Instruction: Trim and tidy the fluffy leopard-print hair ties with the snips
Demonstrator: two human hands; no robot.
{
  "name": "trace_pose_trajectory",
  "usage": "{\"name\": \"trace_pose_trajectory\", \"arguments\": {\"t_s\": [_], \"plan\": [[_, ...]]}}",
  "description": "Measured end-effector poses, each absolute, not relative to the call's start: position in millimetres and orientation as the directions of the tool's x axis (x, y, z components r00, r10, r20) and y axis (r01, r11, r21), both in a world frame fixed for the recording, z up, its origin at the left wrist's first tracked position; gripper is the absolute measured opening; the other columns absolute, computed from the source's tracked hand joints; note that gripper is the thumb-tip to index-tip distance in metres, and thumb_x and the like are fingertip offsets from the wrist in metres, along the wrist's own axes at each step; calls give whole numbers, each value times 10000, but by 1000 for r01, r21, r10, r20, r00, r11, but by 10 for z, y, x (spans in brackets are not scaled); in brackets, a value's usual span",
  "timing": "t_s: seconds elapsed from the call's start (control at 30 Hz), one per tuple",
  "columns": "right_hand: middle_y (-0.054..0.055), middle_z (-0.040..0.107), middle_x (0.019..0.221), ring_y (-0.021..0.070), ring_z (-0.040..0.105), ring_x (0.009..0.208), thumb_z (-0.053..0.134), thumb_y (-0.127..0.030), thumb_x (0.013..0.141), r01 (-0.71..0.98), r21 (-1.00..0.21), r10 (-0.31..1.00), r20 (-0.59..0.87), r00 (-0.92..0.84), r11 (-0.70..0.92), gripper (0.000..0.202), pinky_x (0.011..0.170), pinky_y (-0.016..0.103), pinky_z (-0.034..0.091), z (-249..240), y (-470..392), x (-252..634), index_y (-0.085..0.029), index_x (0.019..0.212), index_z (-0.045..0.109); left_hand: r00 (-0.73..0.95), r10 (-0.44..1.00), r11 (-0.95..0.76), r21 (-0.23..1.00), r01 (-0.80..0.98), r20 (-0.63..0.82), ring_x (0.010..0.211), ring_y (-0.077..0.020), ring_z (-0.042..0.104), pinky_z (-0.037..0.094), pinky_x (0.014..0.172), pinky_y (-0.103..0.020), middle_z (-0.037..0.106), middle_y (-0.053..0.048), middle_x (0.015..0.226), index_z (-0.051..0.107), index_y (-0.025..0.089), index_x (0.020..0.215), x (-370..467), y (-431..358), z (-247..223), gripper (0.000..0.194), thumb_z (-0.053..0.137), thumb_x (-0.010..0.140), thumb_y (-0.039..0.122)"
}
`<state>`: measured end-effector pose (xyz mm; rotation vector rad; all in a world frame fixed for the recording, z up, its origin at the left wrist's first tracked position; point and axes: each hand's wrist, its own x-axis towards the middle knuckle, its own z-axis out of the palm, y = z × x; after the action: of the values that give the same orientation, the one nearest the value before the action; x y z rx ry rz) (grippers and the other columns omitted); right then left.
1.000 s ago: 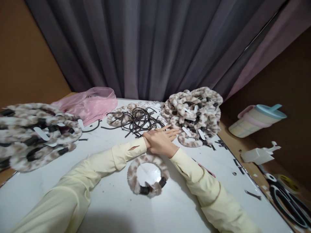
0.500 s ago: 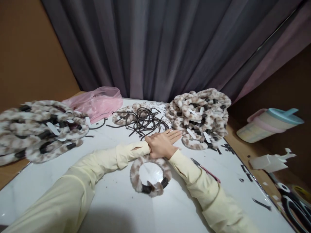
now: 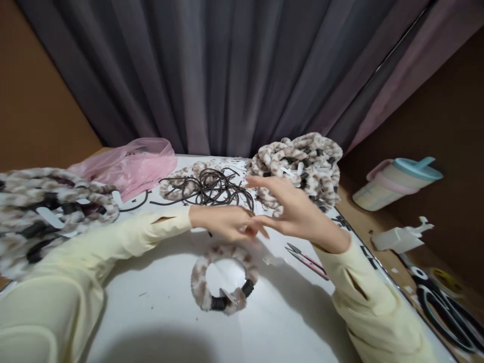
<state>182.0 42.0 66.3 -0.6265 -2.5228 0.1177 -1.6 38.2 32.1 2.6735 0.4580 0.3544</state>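
Note:
Above the table, my left hand point(image 3: 223, 222) reaches in from the left with fingers bent and slightly blurred, and nothing shows in them. My right hand point(image 3: 297, 209) is beside it, its fingers and thumb spread apart and its thumb overlapping the left fingertips in view. Whether they touch, I cannot tell. Just below the hands lies a fluffy brown-and-white ring point(image 3: 200, 277) with black cord wound round it in two places. Behind the hands sits a tangle of black cords point(image 3: 212, 186). Small thread snips point(image 3: 308, 261) with pink handles lie under the right wrist.
Piles of similar fluffy rings stand at left point(image 3: 22, 212) and back right point(image 3: 321, 161), some with white tags. A pink plastic bag point(image 3: 132, 164) lies behind. Along the right are a tumbler point(image 3: 393, 184), a white bottle point(image 3: 401, 239), large scissors point(image 3: 440, 312) and tape point(image 3: 448, 281).
My right hand has lifted off the back of my left hand and moved right, its fingers spreading. My left hand has drawn back leftward, its fingers bending. The view has shifted slightly right.

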Motion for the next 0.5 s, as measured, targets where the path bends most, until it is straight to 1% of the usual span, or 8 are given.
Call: {"name": "trace_pose_trajectory", "arguments": {"t_s": [0.03, 0.07, 0.13, 0.17, 0.23, 0.37, 0.43, 0.5], "plan": [[93, 618, 1086, 209, 560, 995, 592, -323, 810, 445, -232, 495, 537, -683, 865, 449, 866, 351, 427, 726, 364, 1899, -166, 1209, 459, 974, 212, -892, 422, 161, 76, 864, -143, 584, 457, 779, -208, 644, -38, 969, 594, 240, 1096, 1, 300, 310, 280, 576, 819, 282], [67, 653, 990, 189, 596, 920, 574, -295, 828, 480, -257, 531, 583, -615, 839, 373, 833, 326, 451, 771, 304, 1957, -183, 1174, 490, 992, 127, -910, 401, 105, 28, 896, -164, 570, 447, 805, -227, 625, -69, 1017, 570, 226, 1144, 8, 210, 284, 329, 566, 823, 297], [30, 677, 880, 164, 630, 809, 536, -252, 854, 534, -278, 574, 620, -535, 798, 241, 766, 288, 480, 810, 198, 2017, -215, 1093, 544, 996, 86, -932, 356, 75, 13, 1023, -204, 514, 386, 918, -278, 571, -79, 1147, 540, 243, 1185, 9, 47, 191, 362, 538, 836, 338], [23, 681, 877, 160, 636, 789, 525, -242, 859, 549, -277, 584, 618, -526, 788, 201, 743, 277, 486, 807, 160, 2029, -225, 1056, 562, 996, 84, -936, 343, 75, 9, 1087, -210, 477, 345, 967, -295, 540, -74, 1204, 525, 251, 1196, 8, -8, 130, 350, 502, 857, 334], [23, 682, 916, 160, 639, 793, 508, -229, 866, 561, -282, 605, 578, -548, 778, 155, 718, 266, 488, 770, 121, 2043, -225, 1003, 580, 994, 103, -936, 340, 88, 27, 1123, -209, 443, 307, 1002, -318, 548, -73, 1186, 510, 238, 1199, 19, -34, 2, 340, 471, 873, 331], [42, 671, 939, 149, 630, 766, 474, -208, 883, 574, -397, 696, 351, -626, 716, 159, 672, 244, 472, 641, 150, 2118, -190, 997, 583, 986, 142, -919, 381, 100, 83, 1032, -226, 470, 359, 945, -318, 586, -112, 1062, 555, 171, 1109, 59, 190, -194, 307, 541, 833, 304], [46, 665, 890, 148, 609, 750, 483, -193, 877, 536, -434, 669, 254, -698, 724, 135, 671, 251, 457, 559, 170, 2158, -177, 944, 600, 977, 182, -884, 454, 111, 114, 1025, -215, 472, 381, 918, -292, 572, -117, 1065, 543, 161, 1105, 45, 348, -232, 300, 541, 835, 290], [45, 649, 833, 152, 583, 767, 511, -175, 861, 436, -476, 577, 199, -792, 764, 103, 699, 263, 446, 459, 166, 2158, -170, 874, 613, 938, 304, -831, 528, 177, 164, 1031, -196, 477, 391, 906, -281, 551, -120, 1088, 517, 152, 1112, -7, 456, -221, 271, 467, 876, 274]]}}
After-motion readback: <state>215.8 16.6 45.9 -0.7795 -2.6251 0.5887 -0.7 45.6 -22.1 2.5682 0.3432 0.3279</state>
